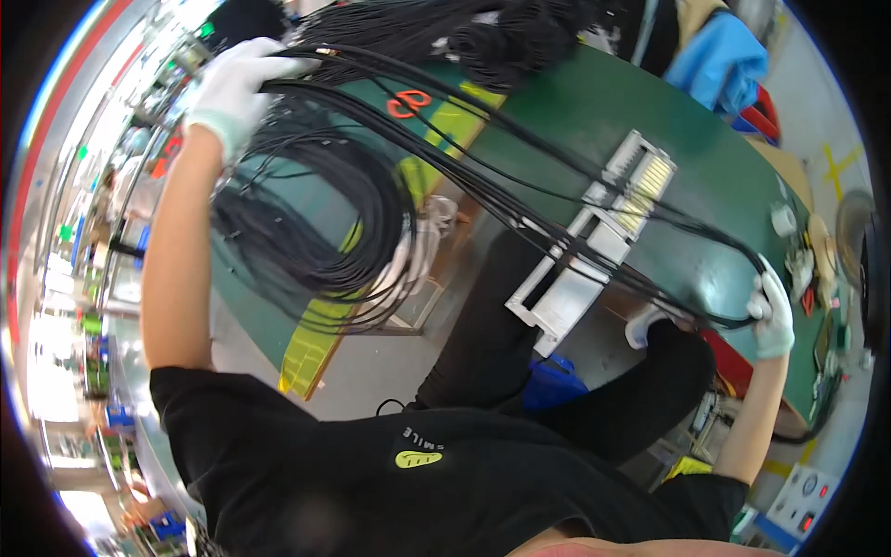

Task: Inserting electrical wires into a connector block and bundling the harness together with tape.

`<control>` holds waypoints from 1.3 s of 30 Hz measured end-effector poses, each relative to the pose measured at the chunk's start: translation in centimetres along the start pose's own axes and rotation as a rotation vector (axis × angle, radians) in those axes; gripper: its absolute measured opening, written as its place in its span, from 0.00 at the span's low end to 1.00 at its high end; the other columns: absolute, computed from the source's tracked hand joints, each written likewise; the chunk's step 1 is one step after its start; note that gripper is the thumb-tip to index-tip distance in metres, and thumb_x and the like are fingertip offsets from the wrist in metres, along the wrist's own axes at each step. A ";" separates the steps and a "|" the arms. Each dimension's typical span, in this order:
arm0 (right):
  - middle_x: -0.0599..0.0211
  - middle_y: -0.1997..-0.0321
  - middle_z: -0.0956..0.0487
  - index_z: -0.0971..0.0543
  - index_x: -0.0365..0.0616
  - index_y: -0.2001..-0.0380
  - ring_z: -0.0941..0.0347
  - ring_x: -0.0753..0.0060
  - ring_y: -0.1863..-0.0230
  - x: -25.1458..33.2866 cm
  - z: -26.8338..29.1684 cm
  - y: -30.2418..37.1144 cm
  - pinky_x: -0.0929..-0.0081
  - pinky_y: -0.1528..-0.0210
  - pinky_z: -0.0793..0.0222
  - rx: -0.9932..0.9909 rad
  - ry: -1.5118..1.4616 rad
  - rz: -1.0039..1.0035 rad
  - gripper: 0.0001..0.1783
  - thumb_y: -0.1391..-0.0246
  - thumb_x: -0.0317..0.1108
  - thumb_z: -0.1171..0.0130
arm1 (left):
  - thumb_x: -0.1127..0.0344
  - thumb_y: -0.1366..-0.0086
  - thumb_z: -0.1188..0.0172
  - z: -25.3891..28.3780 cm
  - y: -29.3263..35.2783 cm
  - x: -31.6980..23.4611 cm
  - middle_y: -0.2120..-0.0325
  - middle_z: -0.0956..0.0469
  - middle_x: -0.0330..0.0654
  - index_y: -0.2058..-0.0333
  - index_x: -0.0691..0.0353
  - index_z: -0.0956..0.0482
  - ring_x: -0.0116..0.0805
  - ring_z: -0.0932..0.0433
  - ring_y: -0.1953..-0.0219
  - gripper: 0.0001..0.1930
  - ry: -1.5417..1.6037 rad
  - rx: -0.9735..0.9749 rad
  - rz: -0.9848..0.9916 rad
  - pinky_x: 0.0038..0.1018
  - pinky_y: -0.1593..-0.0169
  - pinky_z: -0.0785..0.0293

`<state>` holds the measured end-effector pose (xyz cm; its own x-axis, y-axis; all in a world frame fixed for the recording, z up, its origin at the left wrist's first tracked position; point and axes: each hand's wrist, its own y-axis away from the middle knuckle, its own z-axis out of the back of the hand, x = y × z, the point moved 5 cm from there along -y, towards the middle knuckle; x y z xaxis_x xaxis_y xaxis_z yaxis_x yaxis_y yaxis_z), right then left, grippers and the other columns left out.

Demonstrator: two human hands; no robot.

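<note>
A bundle of long black cables (pixel 464 176) stretches across the bench between my two hands. My left hand (pixel 234 88), in a white glove, is raised at the upper left and closed round one end of the bundle. At the far right my right hand (pixel 775 311), also gloved in white, grips the looped other end. Midway, the cables pass over a silvery metal fixture (pixel 566 311) that lies slantwise at the bench edge and carries a row of pale yellow pieces (pixel 647 190). Below my left hand, a large coil of black cables (pixel 376 232) hangs, partly blurred.
The green bench top (pixel 557 102) has yellow tape (pixel 311 348) along its left part. More black cables (pixel 520 42) are heaped at the back, near orange-red scissor handles (pixel 408 102). A tape roll (pixel 783 219) and small tools are on the right. Blue cloth (pixel 719 56) lies at the back right.
</note>
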<state>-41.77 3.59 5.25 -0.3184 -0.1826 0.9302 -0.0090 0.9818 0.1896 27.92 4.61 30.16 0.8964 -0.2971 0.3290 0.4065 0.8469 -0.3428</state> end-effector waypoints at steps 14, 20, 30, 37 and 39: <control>0.62 0.51 0.19 0.24 0.47 0.44 0.24 0.61 0.49 17.4 29.4 5.4 0.69 0.45 0.31 -1.125 1.561 0.472 0.23 0.43 0.39 0.41 | 0.59 0.47 0.34 -16.3 -16.4 -34.2 0.67 0.24 0.41 0.64 0.47 0.17 0.43 0.23 0.60 0.10 0.314 0.054 -0.469 0.38 0.58 0.27; 0.54 0.52 0.21 0.22 0.40 0.50 0.26 0.54 0.48 9.4 9.7 0.8 0.65 0.44 0.33 -0.529 1.543 0.668 0.24 0.50 0.36 0.35 | 0.55 0.48 0.31 -21.0 -16.3 -37.1 0.44 0.31 0.39 0.55 0.42 0.19 0.42 0.41 0.35 0.19 0.488 0.060 -0.427 0.53 0.30 0.59; 0.52 0.42 0.28 0.32 0.51 0.39 0.36 0.47 0.38 -5.0 -15.3 -10.2 0.57 0.37 0.40 0.167 1.524 0.395 0.44 0.60 0.54 0.30 | 0.64 0.48 0.31 -20.4 -6.8 -31.9 0.42 0.33 0.50 0.50 0.54 0.21 0.51 0.37 0.39 0.23 0.874 -0.338 0.192 0.42 0.36 0.41; 0.57 0.58 0.19 0.18 0.47 0.59 0.25 0.53 0.52 -3.9 -10.6 -13.1 0.64 0.49 0.30 0.067 1.255 0.356 0.21 0.52 0.48 0.36 | 0.67 0.46 0.34 -21.7 -4.6 -32.1 0.46 0.29 0.47 0.56 0.50 0.18 0.51 0.31 0.46 0.17 0.879 -0.214 0.150 0.40 0.42 0.34; 0.63 0.53 0.21 0.19 0.53 0.56 0.27 0.55 0.48 -3.1 -9.0 -12.0 0.60 0.46 0.31 -0.279 1.470 0.654 0.20 0.52 0.48 0.36 | 0.67 0.43 0.37 -22.2 -4.6 -32.2 0.47 0.26 0.46 0.55 0.51 0.18 0.50 0.28 0.48 0.15 0.879 -0.155 0.117 0.39 0.43 0.33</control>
<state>-32.12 -8.14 2.92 0.9283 0.1871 0.3214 -0.0291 0.8982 -0.4387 1.14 0.44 1.62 0.7194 -0.4967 -0.4856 0.2664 0.8428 -0.4676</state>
